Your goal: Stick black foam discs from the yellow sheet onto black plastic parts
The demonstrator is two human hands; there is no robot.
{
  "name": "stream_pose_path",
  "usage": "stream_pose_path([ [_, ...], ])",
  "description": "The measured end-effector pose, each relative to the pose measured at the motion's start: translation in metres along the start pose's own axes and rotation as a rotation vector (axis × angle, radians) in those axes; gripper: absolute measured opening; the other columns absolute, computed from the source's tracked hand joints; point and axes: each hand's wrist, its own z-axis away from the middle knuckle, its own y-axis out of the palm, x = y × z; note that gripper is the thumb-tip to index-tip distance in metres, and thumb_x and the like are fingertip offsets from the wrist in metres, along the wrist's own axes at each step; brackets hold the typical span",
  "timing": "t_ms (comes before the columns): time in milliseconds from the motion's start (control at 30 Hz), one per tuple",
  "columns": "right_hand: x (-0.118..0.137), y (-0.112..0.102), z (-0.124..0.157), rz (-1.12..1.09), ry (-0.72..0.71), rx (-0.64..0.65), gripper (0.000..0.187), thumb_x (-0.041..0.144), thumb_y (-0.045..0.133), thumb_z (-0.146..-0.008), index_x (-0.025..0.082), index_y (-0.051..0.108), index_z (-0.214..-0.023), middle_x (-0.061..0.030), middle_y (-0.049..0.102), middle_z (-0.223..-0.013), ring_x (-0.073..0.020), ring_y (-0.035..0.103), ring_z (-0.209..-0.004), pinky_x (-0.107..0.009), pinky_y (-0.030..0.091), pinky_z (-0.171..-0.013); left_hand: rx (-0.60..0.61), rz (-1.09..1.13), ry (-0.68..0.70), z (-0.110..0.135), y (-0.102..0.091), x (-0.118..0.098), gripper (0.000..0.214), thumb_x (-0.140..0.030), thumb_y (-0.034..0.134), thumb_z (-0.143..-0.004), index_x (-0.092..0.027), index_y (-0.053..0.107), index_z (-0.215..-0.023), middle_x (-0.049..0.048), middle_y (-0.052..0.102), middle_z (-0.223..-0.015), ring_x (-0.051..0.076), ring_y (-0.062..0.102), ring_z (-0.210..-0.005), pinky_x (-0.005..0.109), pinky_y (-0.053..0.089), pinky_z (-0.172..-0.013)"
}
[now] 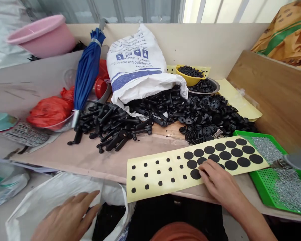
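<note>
Sack (52, 192), white and open, is sitting up front; left hand (67, 214) is hovering over it, fingers spread, no part visible in its grip. Right hand (222, 184) is resting its fingertips on yellow sheet (176, 164) among big black discs (225, 155); can't tell from here if it's pinching one. Both hands are sitting well apart. Sheet is lying across front edge of bench (65, 154), right end overlapping green tray (262, 185) of silvery bits (292, 189). Behind, lever-shaped parts (122, 134) are lying heaped left, round black parts (213, 107) right. Printed sack (145, 67) is standing farther back, blue umbrella (87, 67) leaning beside it.
</note>
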Motion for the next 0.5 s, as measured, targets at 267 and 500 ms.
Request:
stream_pose_path([
  [267,0.005,0.026,0.002,0.159,-0.077,-0.141,0.017,0.012,0.039,-0.086,0.014,0.056,-0.088,-0.014,0.057,-0.091,-0.0262,0.054,-0.082,-0.041,0.05,-0.07,-0.011,0.172,0.724,-0.042,0.022,-0.168,0.025,-0.022,0.047,-0.087,-0.024,0.056,-0.11,0.0068,0.054,-0.126,0.024,0.05,-0.111,0.039,0.044,-0.091],
  [500,0.007,0.031,-0.007,0.039,-0.053,-0.176,0.013,0.011,0.042,-0.086,0.017,0.053,-0.088,-0.0113,0.055,-0.093,-0.0241,0.053,-0.083,-0.039,0.048,-0.071,0.027,0.037,0.761,-0.069,0.042,-0.202,0.023,-0.026,0.049,-0.087,-0.02,0.051,-0.109,0.0083,0.053,-0.117,0.026,0.047,-0.107,0.042,0.04,-0.084],
])
